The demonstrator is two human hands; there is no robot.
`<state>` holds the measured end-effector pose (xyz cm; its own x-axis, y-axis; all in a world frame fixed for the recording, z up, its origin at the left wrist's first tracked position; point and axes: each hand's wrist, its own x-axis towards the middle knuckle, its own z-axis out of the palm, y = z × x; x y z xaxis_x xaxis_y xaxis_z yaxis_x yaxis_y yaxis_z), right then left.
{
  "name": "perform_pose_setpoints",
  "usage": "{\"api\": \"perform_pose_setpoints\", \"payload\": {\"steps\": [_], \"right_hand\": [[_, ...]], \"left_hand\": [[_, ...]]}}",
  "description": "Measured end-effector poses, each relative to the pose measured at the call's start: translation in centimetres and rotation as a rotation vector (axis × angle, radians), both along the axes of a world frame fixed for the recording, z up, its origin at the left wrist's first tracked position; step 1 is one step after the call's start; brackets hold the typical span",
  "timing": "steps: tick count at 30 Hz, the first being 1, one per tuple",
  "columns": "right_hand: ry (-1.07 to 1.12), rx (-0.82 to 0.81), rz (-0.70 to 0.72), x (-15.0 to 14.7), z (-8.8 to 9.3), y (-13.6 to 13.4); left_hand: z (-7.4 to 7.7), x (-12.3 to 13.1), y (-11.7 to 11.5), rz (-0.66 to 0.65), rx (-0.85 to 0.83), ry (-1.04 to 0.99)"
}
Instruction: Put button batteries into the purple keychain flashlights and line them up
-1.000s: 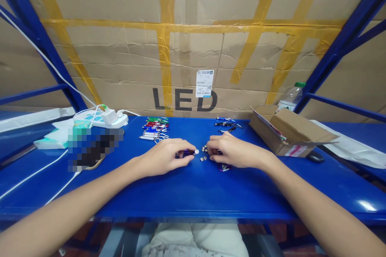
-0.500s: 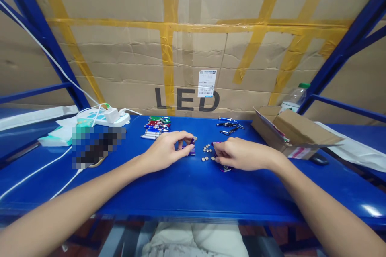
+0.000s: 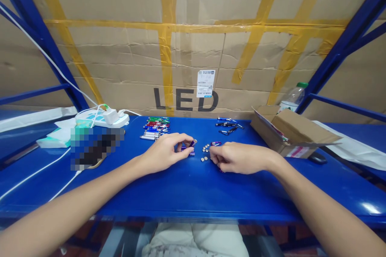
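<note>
My left hand (image 3: 163,150) pinches a small purple metal tube (image 3: 192,143) between thumb and fingers, tilted, with a round silvery end facing up to the right. More purple tubes (image 3: 189,153) lie on the table under that hand. My right hand (image 3: 238,157) has its fingers closed and pointing down at the tabletop; whatever is at its fingertips is hidden. Between the hands lie several small silver button cells (image 3: 206,148). Just beyond the right fingers is a purple piece with a clip (image 3: 216,143), and a bit of purple shows beneath that hand.
Green, red, blue and silver tubes with clips (image 3: 155,128) lie in a row at the back. Blue and black clipped pieces (image 3: 227,125) are behind my right hand. An open cardboard box (image 3: 289,132) and bottle (image 3: 294,96) stand right; a power strip (image 3: 117,119) lies left.
My right hand has shifted slightly toward me, its fingers now covering the button cell that lay beside them and uncovering the purple clipped piece. My left hand still holds the tube.
</note>
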<state>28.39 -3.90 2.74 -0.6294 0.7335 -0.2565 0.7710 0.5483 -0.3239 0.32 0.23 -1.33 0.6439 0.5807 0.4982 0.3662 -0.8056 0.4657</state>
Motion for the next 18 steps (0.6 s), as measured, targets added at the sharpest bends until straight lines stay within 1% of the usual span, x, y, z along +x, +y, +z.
{"api": "perform_pose_setpoints", "payload": {"steps": [3,5,8,11,13,15,18], "right_hand": [[-0.001,-0.022,-0.005,0.1,-0.1,0.1],[0.009,-0.009,0.006,0.2,-0.2,0.2],[0.102,0.115,0.024,0.1,-0.1,0.3],[0.288,0.314,-0.025,-0.3,0.0,0.2],[0.415,0.406,-0.052,-0.8,-0.1,0.2],[0.51,0.442,-0.041,-1.3,-0.5,0.1],[0.578,0.446,0.004,-2.0,-1.3,0.1]], "left_hand": [[0.0,0.0,0.0,-0.006,-0.006,0.005],[0.1,0.0,-0.1,-0.011,-0.009,0.009],[0.0,0.0,-0.1,-0.018,-0.015,0.029],[-0.1,-0.1,-0.1,-0.026,-0.025,0.056],[-0.3,-0.1,0.0,-0.029,-0.029,0.074],[-0.3,-0.1,0.0,-0.029,-0.02,0.087],[-0.1,-0.2,0.0,-0.04,0.002,0.098]]}}
